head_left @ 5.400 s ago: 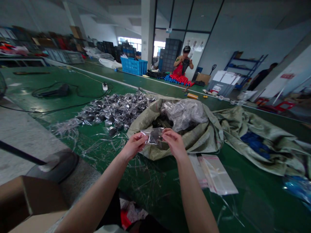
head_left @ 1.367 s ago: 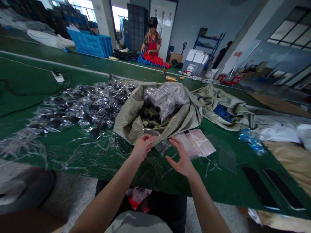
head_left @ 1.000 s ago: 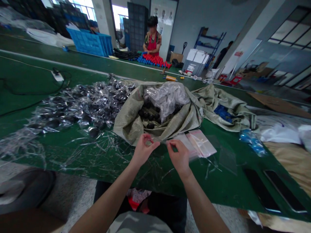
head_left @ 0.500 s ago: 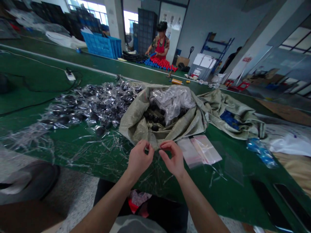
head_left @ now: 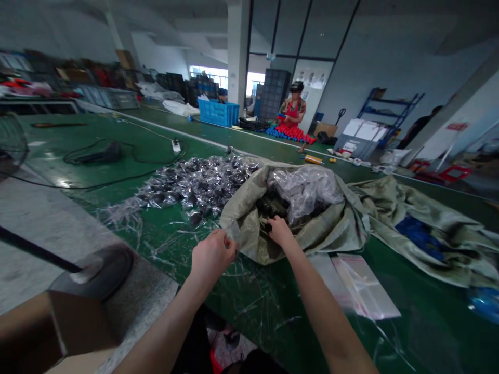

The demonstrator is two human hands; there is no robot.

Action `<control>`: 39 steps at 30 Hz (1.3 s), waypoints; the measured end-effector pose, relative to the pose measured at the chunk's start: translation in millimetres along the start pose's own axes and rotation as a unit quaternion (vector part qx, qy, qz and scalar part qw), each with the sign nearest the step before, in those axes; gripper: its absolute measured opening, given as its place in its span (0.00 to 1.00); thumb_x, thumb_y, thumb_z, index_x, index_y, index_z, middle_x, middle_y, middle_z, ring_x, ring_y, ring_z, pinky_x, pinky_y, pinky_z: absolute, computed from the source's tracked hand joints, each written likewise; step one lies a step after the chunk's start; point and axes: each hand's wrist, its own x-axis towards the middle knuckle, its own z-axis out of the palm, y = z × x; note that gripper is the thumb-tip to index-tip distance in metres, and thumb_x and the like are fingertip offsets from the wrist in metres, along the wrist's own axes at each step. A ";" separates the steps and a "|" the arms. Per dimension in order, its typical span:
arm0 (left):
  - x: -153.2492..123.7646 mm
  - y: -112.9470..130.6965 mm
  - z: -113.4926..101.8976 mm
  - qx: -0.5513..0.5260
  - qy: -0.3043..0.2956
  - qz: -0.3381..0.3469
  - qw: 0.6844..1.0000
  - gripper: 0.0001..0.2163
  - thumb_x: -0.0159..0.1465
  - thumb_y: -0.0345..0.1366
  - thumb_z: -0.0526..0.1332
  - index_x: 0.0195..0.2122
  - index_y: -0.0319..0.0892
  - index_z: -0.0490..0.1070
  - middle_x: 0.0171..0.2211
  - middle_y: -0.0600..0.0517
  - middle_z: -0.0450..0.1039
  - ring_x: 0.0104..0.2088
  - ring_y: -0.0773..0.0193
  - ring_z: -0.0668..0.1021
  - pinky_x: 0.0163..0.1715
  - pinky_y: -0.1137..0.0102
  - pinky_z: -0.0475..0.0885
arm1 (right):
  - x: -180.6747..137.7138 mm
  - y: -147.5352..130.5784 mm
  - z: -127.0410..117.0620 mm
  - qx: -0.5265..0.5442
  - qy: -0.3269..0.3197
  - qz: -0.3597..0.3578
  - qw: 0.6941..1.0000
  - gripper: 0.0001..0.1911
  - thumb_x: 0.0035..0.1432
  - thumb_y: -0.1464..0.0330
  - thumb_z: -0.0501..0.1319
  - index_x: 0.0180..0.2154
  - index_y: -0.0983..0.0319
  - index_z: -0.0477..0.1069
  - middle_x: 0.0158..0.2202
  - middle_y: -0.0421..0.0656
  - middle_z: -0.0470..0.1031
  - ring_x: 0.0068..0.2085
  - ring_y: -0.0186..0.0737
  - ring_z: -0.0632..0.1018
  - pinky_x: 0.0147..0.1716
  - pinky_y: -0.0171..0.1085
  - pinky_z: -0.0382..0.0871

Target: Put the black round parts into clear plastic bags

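My left hand (head_left: 213,253) is closed in a pinch on a small clear plastic bag (head_left: 233,231), held in front of the sack's near left side. My right hand (head_left: 280,231) reaches over the near rim of the woven sack (head_left: 244,208), its fingers curled around a black ball (head_left: 267,227) that they partly hide. More dark balls (head_left: 277,212) lie inside the sack, beside a bundle of crumpled clear plastic (head_left: 306,187). Left of the sack spreads a heap of black balls wrapped in clear bags (head_left: 195,182).
Flat clear bags (head_left: 366,288) lie stacked on the green table (head_left: 257,301), right of my right forearm. A second woven sack (head_left: 413,208) holds something blue. Across the table a person in a red apron (head_left: 293,111) handles red and blue pieces. A cardboard box (head_left: 58,327) stands lower left.
My right hand has moved from near my left hand forward into the sack, onto a ball. My left hand keeps its pinch near the sack. The view has turned left.
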 end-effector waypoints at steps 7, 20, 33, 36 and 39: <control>20.0 19.9 20.0 0.032 -0.080 0.000 0.996 0.07 0.62 0.35 0.54 0.33 0.42 0.70 0.34 0.46 0.76 0.33 0.57 0.79 0.31 0.70 0.65 | -52.4 -46.1 -27.4 0.523 0.137 -0.003 0.841 0.22 0.52 0.70 0.56 0.51 0.59 0.62 0.39 0.43 0.75 0.33 0.40 0.78 0.31 0.40 0.75; 47.0 30.2 46.8 -0.099 -0.084 0.015 0.991 0.07 0.59 0.38 0.58 0.30 0.44 0.73 0.32 0.46 0.78 0.36 0.55 0.79 0.35 0.69 0.67 | -59.8 -47.2 -36.7 0.519 0.067 0.053 0.851 0.13 0.46 0.68 0.65 0.36 0.60 0.67 0.37 0.43 0.77 0.36 0.39 0.80 0.40 0.40 0.76; 47.5 34.1 56.9 -0.311 -0.037 -0.084 0.946 0.06 0.58 0.37 0.61 0.25 0.44 0.68 0.16 0.53 0.69 0.20 0.61 0.71 0.24 0.71 0.60 | -72.4 -37.8 -68.9 0.296 0.064 -0.109 0.947 0.21 0.49 0.73 0.63 0.47 0.60 0.67 0.44 0.45 0.71 0.43 0.40 0.76 0.42 0.39 0.72; 48.0 36.0 57.1 -0.387 -0.017 -0.128 0.913 0.06 0.60 0.40 0.60 0.29 0.44 0.67 0.14 0.53 0.70 0.17 0.62 0.69 0.21 0.71 0.58 | -75.2 -41.9 -72.0 0.259 0.082 -0.117 0.955 0.20 0.50 0.73 0.62 0.47 0.60 0.67 0.46 0.46 0.68 0.46 0.42 0.74 0.46 0.41 0.71; 50.0 35.5 57.5 -0.423 0.037 -0.146 0.894 0.08 0.62 0.42 0.56 0.33 0.42 0.67 0.16 0.52 0.72 0.20 0.61 0.72 0.22 0.71 0.61 | -78.3 -45.9 -74.6 0.234 0.088 -0.127 0.960 0.19 0.50 0.74 0.62 0.45 0.60 0.67 0.44 0.46 0.67 0.46 0.43 0.74 0.48 0.43 0.71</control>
